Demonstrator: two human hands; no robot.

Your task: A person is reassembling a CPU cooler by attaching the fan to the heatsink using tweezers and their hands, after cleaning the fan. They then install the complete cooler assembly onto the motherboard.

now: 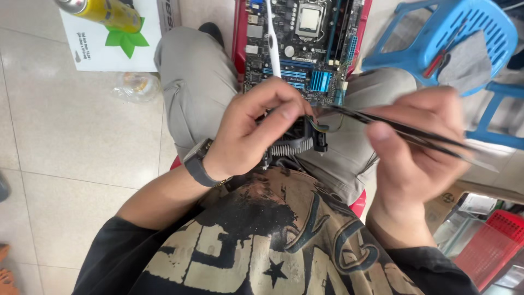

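Cooler [292,139] under left hand [251,131]

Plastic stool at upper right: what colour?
Light blue plastic stool, best in the head view.

Black printed shirt [273,246], grey trousers [191,87], dark wristwatch [197,162] on the left wrist.

The circuit board [305,49] was dark, nearly black, with bright blue slots and a blue finned block, and it lay on a red tray [239,38]. A white toothbrush [271,38] crossed it. The cooler [295,139] was black with pale grey ribbed fins, and the tweezers [415,134] were black. The trousers [196,93] were grey-beige, the watch [197,163] dark grey, the stool [453,27] light blue, the can [103,11] yellow, and the floor [71,136] was pale cream tile.
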